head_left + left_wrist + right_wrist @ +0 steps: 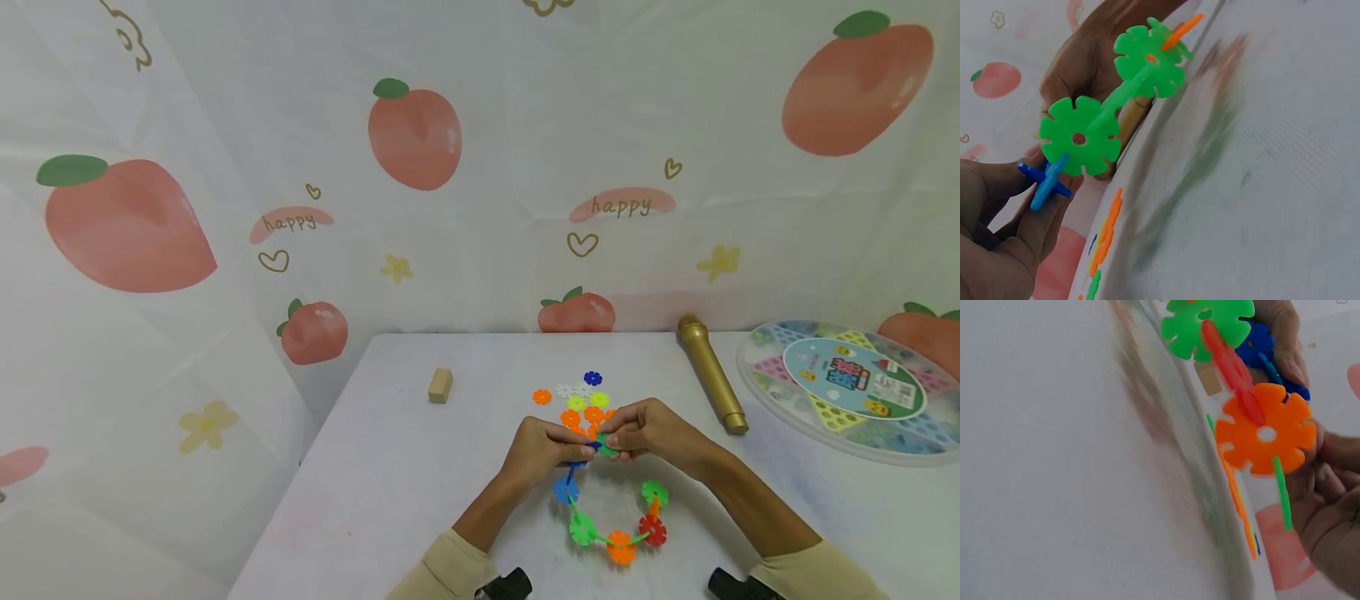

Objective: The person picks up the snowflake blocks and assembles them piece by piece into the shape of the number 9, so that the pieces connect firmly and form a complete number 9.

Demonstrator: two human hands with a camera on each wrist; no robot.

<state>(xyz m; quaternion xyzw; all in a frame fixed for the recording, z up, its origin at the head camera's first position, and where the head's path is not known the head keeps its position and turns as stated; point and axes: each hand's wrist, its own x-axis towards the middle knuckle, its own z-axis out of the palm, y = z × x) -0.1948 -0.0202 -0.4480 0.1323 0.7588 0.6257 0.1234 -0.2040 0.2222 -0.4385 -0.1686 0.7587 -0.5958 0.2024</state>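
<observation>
Over the white bench, the left hand pinches the blue end of a curved chain of multicoloured, notched, flower-shaped plastic discs, and the right hand pinches a green notched plastic disc just beside it. The chain loops between the forearms; loose orange plastic discs lie beyond.

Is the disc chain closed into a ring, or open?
Open. In the head view, the disc chain leaves a gap between its green end disc and the right hand.
</observation>
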